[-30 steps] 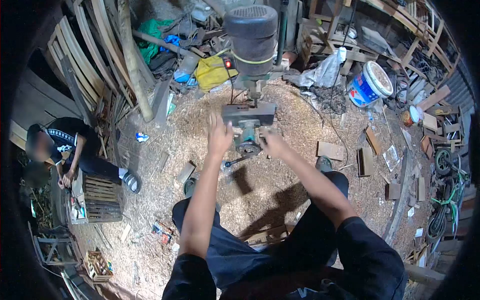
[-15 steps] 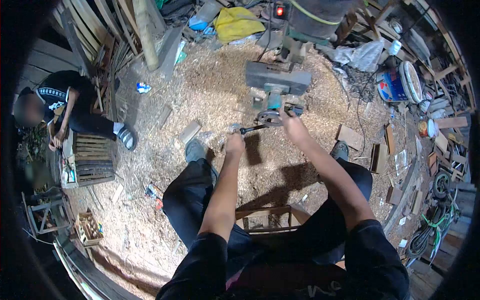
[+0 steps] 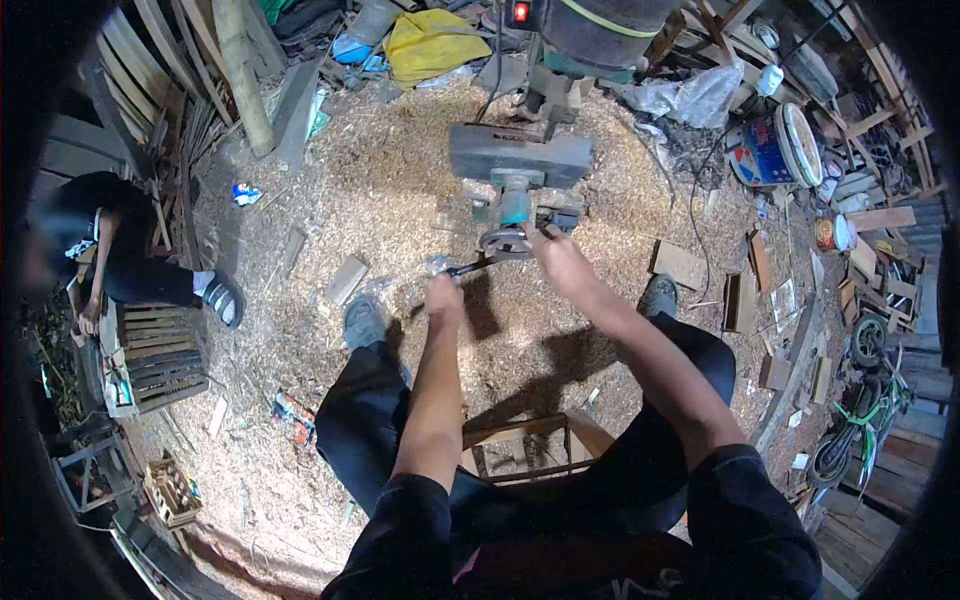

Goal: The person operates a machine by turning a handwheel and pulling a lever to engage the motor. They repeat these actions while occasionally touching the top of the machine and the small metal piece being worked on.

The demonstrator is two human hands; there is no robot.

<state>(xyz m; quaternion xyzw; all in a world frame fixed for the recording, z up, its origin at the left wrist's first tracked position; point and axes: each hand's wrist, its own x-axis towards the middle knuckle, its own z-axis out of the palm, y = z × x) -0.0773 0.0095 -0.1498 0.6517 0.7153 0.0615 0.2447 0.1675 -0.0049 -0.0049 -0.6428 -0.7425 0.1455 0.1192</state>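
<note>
The left hand (image 3: 444,297) is curled at the outer end of a dark lever (image 3: 475,267); whether its fingers close fully around it cannot be told. The right hand (image 3: 565,265), apart from the left and at about two o'clock from it, is closed on the right side of a round handwheel (image 3: 507,243). The lever slants from below the handwheel toward eight o'clock.

The handwheel sits at the near end of a green machine part (image 3: 515,205), just above the middle of the view. Directly beyond, toward twelve o'clock, a long grey block (image 3: 520,157) lies crosswise, and past it at one o'clock is a big dark motor (image 3: 610,32) with a yellow-green band. A red light (image 3: 521,11) glows at its left.

Wood shavings (image 3: 390,190) cover the floor around the machine. The person's shoes stand at eight o'clock (image 3: 365,325) and four o'clock (image 3: 658,297) from the handwheel, and a wooden frame (image 3: 515,430) lies between the legs at six.

Farther out, a yellow sack (image 3: 430,45) lies at eleven, a blue-and-white bucket (image 3: 760,155) leans at two, and another person (image 3: 110,240) sits at nine beside a slatted crate (image 3: 160,345).
</note>
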